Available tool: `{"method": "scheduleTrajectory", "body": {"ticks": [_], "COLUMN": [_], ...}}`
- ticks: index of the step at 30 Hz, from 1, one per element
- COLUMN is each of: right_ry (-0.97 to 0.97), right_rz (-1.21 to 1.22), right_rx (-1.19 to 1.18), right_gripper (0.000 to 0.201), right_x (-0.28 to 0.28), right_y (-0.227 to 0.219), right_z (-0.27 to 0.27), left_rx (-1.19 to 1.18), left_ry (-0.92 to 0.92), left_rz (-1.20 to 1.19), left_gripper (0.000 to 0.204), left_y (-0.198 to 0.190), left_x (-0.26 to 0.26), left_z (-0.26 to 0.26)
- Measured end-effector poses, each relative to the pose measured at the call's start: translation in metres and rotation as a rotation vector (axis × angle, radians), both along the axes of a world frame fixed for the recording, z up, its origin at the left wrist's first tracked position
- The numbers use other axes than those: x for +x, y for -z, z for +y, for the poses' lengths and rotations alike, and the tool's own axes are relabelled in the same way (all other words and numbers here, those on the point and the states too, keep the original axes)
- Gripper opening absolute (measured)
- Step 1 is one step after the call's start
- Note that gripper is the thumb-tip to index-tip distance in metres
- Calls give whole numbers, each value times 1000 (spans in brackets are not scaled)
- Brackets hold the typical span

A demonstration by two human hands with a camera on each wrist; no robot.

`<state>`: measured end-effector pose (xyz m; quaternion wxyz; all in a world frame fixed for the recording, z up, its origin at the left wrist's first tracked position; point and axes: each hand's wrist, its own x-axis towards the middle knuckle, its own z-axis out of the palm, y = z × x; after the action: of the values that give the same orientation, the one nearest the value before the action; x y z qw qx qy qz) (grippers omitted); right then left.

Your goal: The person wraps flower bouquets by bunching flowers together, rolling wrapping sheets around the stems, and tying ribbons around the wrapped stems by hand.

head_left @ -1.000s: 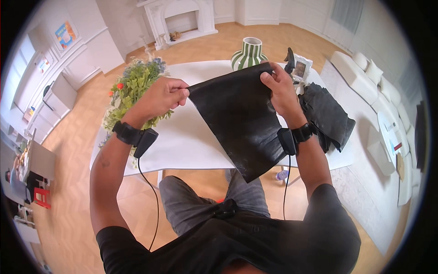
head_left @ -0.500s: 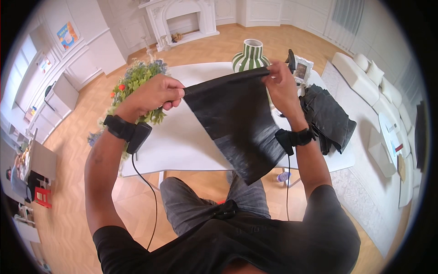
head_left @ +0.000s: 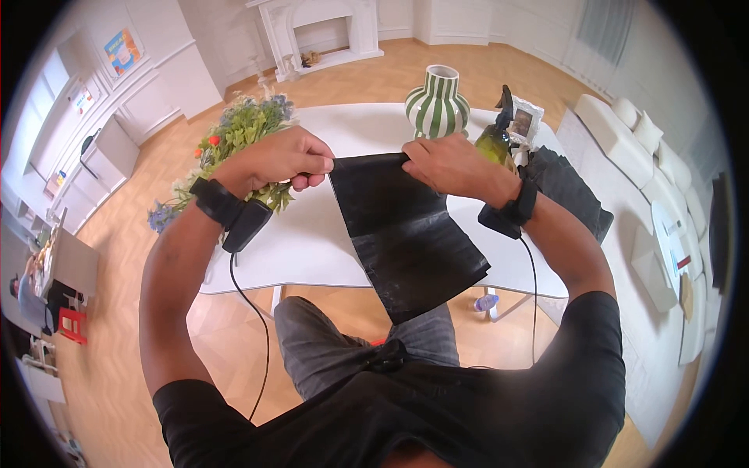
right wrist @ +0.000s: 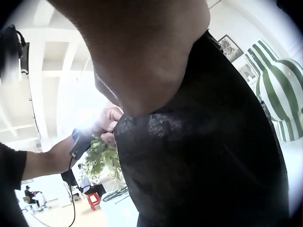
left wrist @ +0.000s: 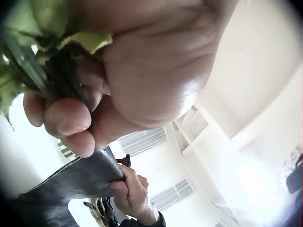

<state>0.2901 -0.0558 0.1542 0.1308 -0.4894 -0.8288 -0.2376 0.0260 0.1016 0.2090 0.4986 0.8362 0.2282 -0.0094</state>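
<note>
A limp black sheet point(head_left: 406, 234) with a dull sheen hangs over the near side of the white table, its lower end above the lap. My left hand point(head_left: 289, 156) pinches its upper left corner between thumb and fingers. Along the same top edge, my right hand point(head_left: 456, 165) grips the sheet with its back turned up. Both hands also show in the left wrist view, where leaves and stems point(left wrist: 28, 66) overlap the left fingers. In the right wrist view the sheet point(right wrist: 203, 151) spreads below the right hand and hides its fingertips.
A flower bunch point(head_left: 250, 129) lies left on the white table point(head_left: 257, 265). A green-and-white striped vase point(head_left: 437, 105) stands at the back. Right of it are a green bottle point(head_left: 493, 147) with a black top, a framed picture point(head_left: 527, 117) and a pile of black sheets point(head_left: 566, 187).
My right hand has slid left along the top edge, nearer the left hand, and turned its back up. The sheet's held edge has dropped lower, and the green bottle has come into view.
</note>
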Motion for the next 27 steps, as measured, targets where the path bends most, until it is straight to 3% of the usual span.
{"method": "scheduleTrajectory", "body": {"ticks": [7,14,19,23,26,27], "right_ry": [13,-6,-24,-17,32,61], "right_rz": [-49,-95,-137,-90,-65,-40], "right_rx": [78,174,301,199,61,18], "right_gripper": [29,28,30,32,35,36], "right_x": [-4,0,-6,-5,-7,-8], "right_y": [6,13,9,15,15,16], "right_z": [-3,-4,-6,-6,-5,-3], "left_rx": [-288,-352,-525,-532,-374,-198], "left_ry": [-17,7,11,33,85,137], "left_rz": [38,64,83,118,159,178], "left_gripper": [12,13,11,13,19,17], "left_y": [4,8,12,17,14,10], "left_x": [-1,3,3,3,6,8], "left_z": [4,5,6,11,11,11]}}
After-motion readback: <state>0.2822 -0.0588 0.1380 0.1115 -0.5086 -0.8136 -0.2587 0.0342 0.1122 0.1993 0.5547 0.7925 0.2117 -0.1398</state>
